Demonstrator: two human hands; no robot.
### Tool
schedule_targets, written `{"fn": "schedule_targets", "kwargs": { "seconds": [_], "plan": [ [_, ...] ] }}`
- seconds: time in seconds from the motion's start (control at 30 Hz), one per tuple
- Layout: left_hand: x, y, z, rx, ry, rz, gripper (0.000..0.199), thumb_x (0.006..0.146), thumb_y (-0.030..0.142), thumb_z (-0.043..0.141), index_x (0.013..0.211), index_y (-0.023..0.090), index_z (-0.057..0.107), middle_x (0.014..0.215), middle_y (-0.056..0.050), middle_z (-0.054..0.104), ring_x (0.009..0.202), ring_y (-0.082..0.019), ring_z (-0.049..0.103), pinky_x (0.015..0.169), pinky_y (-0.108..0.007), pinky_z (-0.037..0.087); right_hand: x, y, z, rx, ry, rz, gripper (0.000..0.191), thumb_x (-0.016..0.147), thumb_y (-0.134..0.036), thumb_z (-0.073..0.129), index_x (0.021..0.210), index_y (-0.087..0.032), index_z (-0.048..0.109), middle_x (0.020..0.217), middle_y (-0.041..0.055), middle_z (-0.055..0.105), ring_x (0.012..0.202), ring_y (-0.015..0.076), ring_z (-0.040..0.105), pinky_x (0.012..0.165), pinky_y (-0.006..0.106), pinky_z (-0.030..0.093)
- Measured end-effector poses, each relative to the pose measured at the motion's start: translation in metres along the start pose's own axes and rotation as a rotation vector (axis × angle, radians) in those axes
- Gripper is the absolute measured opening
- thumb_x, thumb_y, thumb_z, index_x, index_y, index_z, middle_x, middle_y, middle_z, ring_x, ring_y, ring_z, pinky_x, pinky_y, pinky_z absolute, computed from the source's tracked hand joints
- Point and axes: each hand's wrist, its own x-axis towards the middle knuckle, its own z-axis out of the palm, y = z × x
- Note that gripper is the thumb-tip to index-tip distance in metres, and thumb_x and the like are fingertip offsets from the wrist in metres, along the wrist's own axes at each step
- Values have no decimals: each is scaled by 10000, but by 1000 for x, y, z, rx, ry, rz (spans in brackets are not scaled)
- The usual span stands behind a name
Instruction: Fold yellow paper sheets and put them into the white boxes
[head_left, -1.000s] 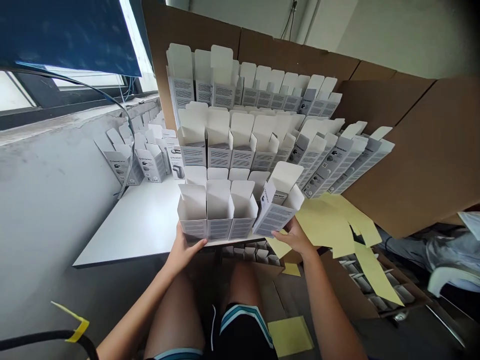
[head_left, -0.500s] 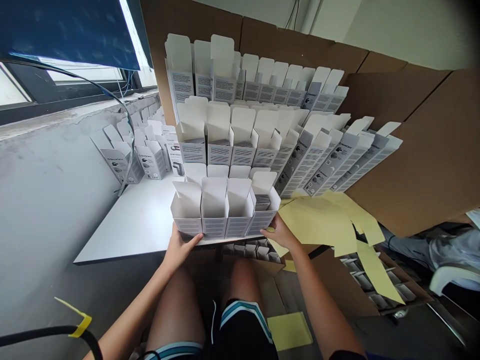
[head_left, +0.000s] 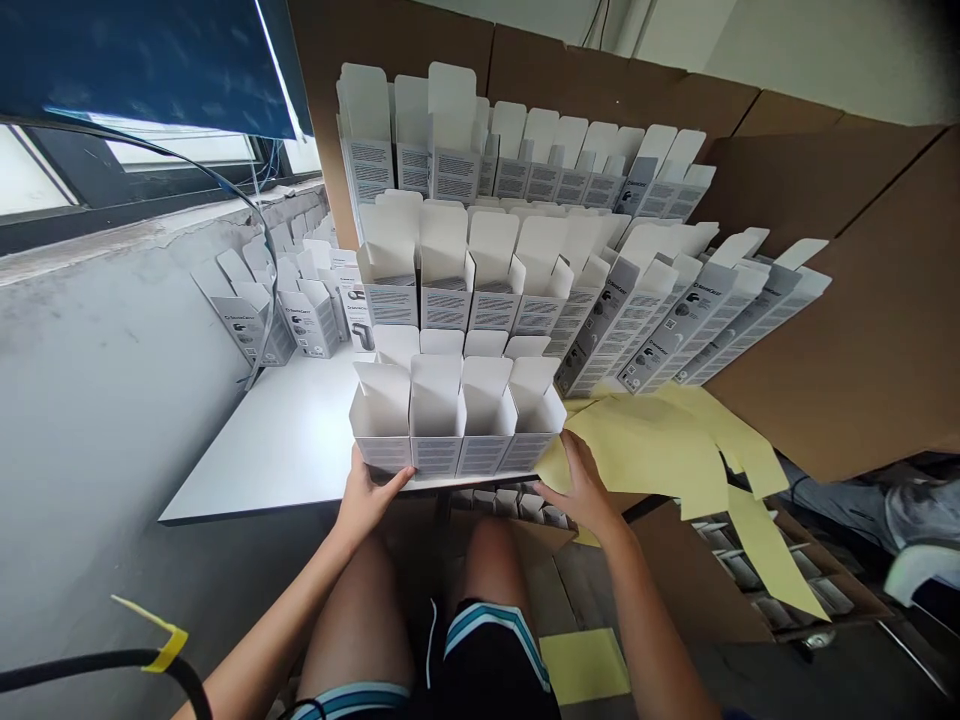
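Along the front edge of the white table point(head_left: 247, 465) stands a short row of upright white cardboard boxes point(head_left: 435, 450) with their top flaps raised. My left hand point(head_left: 369, 495) grips the lower left corner of this row, its thumb lying along the front and its other fingers partly hidden at the side. By the row's right end is my right hand point(head_left: 581, 485), thumb and fingers apart and nothing held in it. The fingertips are close to the rightmost box point(head_left: 531, 450); whether they touch it I cannot tell. The insides of these front boxes look bare where visible.
Further rows of open boxes point(head_left: 394, 300) stand behind, against a brown cardboard wall point(head_left: 847, 330). Yellow sheets point(head_left: 645, 440) cover the table's right side. More boxes point(head_left: 311, 325) stand by the left wall near a hanging cable point(head_left: 274, 290). A carton point(head_left: 705, 590) of boxes sits lower right.
My right hand has eased away from the row's right end, its fingers spreading. The grey printed item seen inside the rightmost box no longer shows. The view has shifted slightly.
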Motion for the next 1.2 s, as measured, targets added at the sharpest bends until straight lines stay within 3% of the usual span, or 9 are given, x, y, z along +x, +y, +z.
{"fn": "schedule_targets", "kwargs": {
  "seconds": [0.2, 0.37, 0.47, 0.63, 0.9, 1.03, 1.13, 1.2],
  "plan": [
    [-1, -2, 1, -5, 4, 0, 717, 764, 437, 809, 1325, 187, 440, 1278, -142, 591, 1192, -295, 618, 1047, -482, 498, -35, 9, 6, -399, -100, 49, 1014, 756, -304, 720, 1608, -256, 172, 1653, 185, 146, 1516, 450, 187, 1174, 693, 224],
    [-1, -2, 3, 4, 6, -5, 710, 768, 441, 807, 1319, 184, 440, 1272, -143, 591, 1193, -299, 618, 1049, -494, 501, -42, 18, 9, -524, 5, 29, 656, 810, -110, 521, 1460, -200, 490, 1563, 179, 378, 1449, 408, 370, 1132, 660, 332],
    [-2, 0, 4, 23, 7, -13, 713, 770, 444, 805, 1326, 189, 439, 1290, -142, 582, 1208, -302, 610, 1061, -497, 491, -43, 29, 2, -495, 99, -2, 483, 895, -126, 443, 1345, -180, 611, 1480, 158, 499, 1387, 364, 466, 1100, 579, 421],
    [-4, 3, 7, 34, 13, -30, 711, 769, 448, 806, 1320, 200, 429, 1272, -137, 610, 1189, -310, 630, 1039, -507, 505, -44, 44, -15, -400, 274, 11, 414, 968, -200, 405, 1295, -188, 659, 1390, 134, 601, 1308, 337, 557, 1033, 528, 492],
    [-5, 9, 12, 25, 13, -15, 693, 786, 461, 788, 1319, 193, 433, 1290, -140, 584, 1227, -312, 606, 1051, -497, 495, -44, 36, -36, -190, 571, 63, 399, 1011, -301, 391, 1251, -180, 685, 1270, 152, 676, 1243, 305, 625, 1042, 522, 521],
    [-6, 7, 10, 30, 17, 20, 831, 762, 444, 810, 1415, 199, 358, 1389, -174, 504, 1339, -326, 516, 1136, -515, 419, -39, 29, -61, -196, 791, 83, 392, 1018, -329, 425, 1202, -135, 712, 1158, 171, 717, 1133, 303, 685, 978, 481, 563],
    [-7, 3, 8, -39, -7, 66, 1001, 767, 429, 812, 1527, 237, 189, 1498, -192, 415, 1420, -313, 440, 1186, -506, 364, -39, 21, -100, -294, 990, 106, 411, 1016, -390, 455, 1128, -133, 755, 1009, 187, 740, 988, 312, 720, 868, 458, 570],
    [-10, 1, 7, -51, 9, 109, 1039, 779, 426, 805, 1552, 252, 133, 1554, -202, 346, 1470, -320, 375, 1208, -522, 326, -46, 12, -130, -369, 1037, 129, 470, 1016, -472, 427, 1124, -163, 765, 904, 205, 717, 947, 328, 709, 824, 478, 535]
  ]
}}
